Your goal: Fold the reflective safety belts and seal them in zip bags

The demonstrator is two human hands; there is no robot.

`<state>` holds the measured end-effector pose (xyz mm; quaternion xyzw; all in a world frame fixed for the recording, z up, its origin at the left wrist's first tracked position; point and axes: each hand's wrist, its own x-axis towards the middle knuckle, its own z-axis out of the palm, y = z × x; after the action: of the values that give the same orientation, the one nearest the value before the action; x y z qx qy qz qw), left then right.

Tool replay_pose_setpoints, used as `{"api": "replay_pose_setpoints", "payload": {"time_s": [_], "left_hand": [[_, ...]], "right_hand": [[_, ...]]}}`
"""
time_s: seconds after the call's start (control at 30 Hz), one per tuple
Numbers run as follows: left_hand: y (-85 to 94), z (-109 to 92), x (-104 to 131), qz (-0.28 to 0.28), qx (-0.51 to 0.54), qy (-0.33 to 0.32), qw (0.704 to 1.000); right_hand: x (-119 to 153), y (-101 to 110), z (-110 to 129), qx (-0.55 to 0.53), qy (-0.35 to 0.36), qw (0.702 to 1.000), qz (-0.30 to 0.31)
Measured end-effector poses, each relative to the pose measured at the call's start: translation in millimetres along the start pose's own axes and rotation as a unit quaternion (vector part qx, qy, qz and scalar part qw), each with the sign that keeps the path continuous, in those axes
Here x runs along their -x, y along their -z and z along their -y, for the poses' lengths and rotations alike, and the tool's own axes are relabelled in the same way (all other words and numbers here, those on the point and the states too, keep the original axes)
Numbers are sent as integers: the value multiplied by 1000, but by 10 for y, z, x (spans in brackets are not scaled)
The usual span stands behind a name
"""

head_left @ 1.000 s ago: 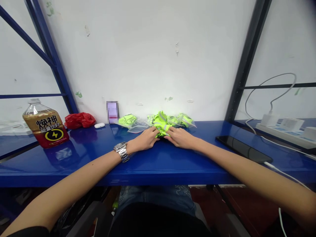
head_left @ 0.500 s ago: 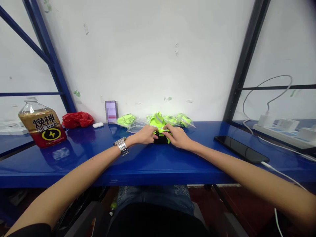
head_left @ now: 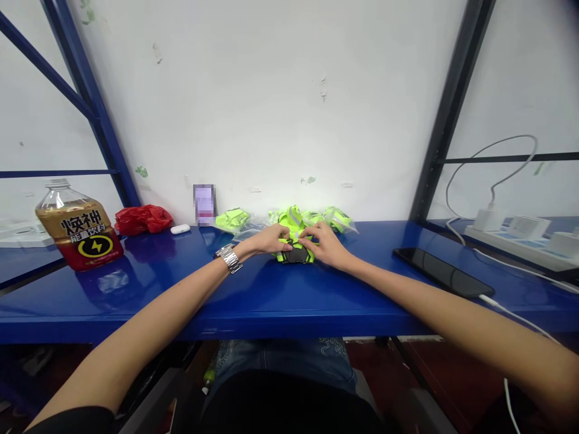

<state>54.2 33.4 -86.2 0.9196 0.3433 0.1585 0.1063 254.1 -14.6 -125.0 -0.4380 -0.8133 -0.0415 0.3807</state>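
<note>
Between my hands on the blue table (head_left: 253, 295) is a neon-yellow reflective strap bundle (head_left: 295, 253) with a dark panel at its front and a grey stripe on its upper part. My left hand (head_left: 271, 239) pinches its left side between thumb and fingers; a silver watch is on that wrist. From the other side my right hand (head_left: 328, 244) pinches the bundle near its top middle. Behind the hands lie several similar yellow bundles in clear plastic bags, one bag (head_left: 233, 220) to the left and another (head_left: 340, 219) to the right.
A large drink bottle (head_left: 79, 226), a red plastic bag (head_left: 143, 219), a white earbud case (head_left: 180, 229) and an upright phone (head_left: 205, 205) stand or lie at the left. To the right are a black phone (head_left: 441, 271) on a cable and a power strip (head_left: 525, 241).
The strap bundle's dark panel now faces me flat, with yellow edges showing around it. My left hand has shifted slightly up and inward; my right hand has moved up a little.
</note>
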Motion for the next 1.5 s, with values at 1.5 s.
{"api": "replay_pose_setpoints", "payload": {"time_s": [1.5], "left_hand": [[-151, -61, 334, -75, -294, -134, 943]], "right_hand": [[-65, 136, 9, 114, 42, 988, 92]]}}
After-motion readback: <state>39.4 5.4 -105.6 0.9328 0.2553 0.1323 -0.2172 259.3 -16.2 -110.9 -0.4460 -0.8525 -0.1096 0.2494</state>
